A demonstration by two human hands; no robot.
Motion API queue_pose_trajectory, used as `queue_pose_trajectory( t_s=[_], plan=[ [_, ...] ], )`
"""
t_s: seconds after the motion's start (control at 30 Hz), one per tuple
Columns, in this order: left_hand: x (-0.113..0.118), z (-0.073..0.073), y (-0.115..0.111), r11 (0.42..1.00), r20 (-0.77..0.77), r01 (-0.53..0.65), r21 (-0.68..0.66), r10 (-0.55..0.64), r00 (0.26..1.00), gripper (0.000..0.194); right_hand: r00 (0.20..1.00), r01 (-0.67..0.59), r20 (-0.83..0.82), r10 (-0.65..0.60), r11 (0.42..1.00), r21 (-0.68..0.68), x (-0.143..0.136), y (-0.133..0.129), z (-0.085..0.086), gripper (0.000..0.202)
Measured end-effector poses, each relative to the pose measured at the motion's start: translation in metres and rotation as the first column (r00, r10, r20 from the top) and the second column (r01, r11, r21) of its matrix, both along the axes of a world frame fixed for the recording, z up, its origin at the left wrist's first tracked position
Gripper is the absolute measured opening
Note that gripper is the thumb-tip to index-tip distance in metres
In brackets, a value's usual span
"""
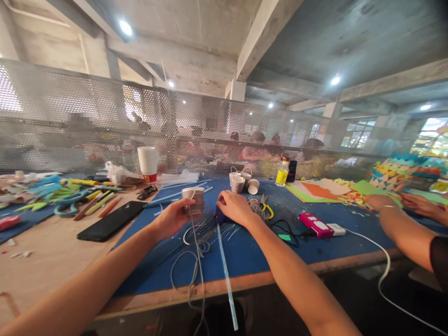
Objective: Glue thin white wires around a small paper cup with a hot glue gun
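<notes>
Our left hand [177,217] holds a seemingly part-wound cup [193,198] over the desk [150,268], loose cord [199,263] apparently left to wind, our right hand [236,205] gripping a glue gun [221,217], likely finished cups [237,184] beyond.

A small greyish cup [194,201] with a pale rim stands roughly upright in the left fingers [186,203]; thin grey cord [201,275] hangs in loops below them. Under the right fingers [224,198], a dark blue glue gun [221,216] trails a long translucent glue stick [227,275].
</notes>
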State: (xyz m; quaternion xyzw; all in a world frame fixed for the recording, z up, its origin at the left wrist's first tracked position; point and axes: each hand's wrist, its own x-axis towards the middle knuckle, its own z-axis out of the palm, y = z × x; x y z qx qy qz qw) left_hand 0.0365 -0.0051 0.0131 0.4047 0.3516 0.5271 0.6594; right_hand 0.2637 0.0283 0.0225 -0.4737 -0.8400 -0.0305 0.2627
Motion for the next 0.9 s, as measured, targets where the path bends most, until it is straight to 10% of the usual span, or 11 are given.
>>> queue_pose_trajectory(
  t_s=[0.23,0.9],
  plan=[
    [0.002,0.005,-0.005,0.998,0.014,-0.053,-0.014,0.053,0.998,0.025,0.910,0.140,0.414,-0.028,0.960,-0.242,0.018,-0.002,0.010,0.032],
    [-0.002,0.004,0.001,0.995,0.017,-0.098,-0.007,0.098,0.995,0.023,0.959,-0.009,0.273,0.078,0.970,-0.244,0.033,-0.009,0.010,0.033]
  ],
)
